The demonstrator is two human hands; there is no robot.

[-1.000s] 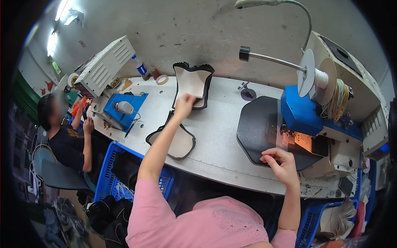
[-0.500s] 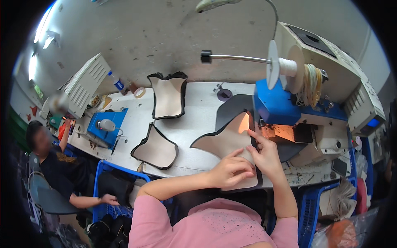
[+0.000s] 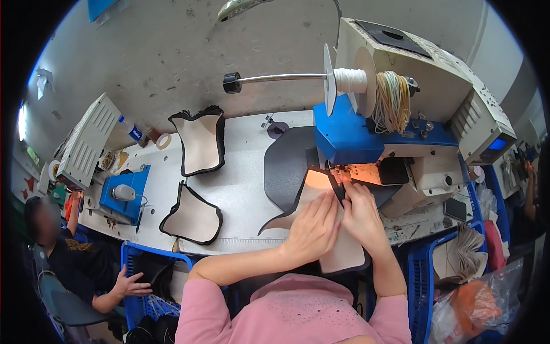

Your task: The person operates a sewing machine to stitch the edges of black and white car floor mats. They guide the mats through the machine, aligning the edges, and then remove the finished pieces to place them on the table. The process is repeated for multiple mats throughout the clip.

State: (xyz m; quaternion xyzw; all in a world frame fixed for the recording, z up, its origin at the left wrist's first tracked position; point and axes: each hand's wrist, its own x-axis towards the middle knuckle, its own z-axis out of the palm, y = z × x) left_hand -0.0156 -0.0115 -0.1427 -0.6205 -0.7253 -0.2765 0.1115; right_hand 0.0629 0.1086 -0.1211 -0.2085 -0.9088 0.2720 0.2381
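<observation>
A beige panel with a black edge (image 3: 345,256) lies under the head of a blue and white sewing machine (image 3: 348,135); its upper edge is at the lit needle area. My left hand (image 3: 314,225) rests flat on the panel, fingers stretched out and side by side. Just right of it, my right hand (image 3: 363,217) has bent fingers gripping the panel's dark edge close to the needle. Part of the panel is hidden beneath both hands, and its pointed left corner hangs out past my left wrist.
A stack of similar panels (image 3: 197,143) and another black-edged piece (image 3: 192,217) lie left on the white table (image 3: 243,195). A thread spool (image 3: 350,81) sits above the machine. Blue baskets (image 3: 420,286) flank me. A co-worker (image 3: 74,258) sits at far left by another machine.
The panel has turned and slid up under the machine head. My left hand has flattened onto it, and my right hand has moved to its edge near the needle. The view has shifted right.
</observation>
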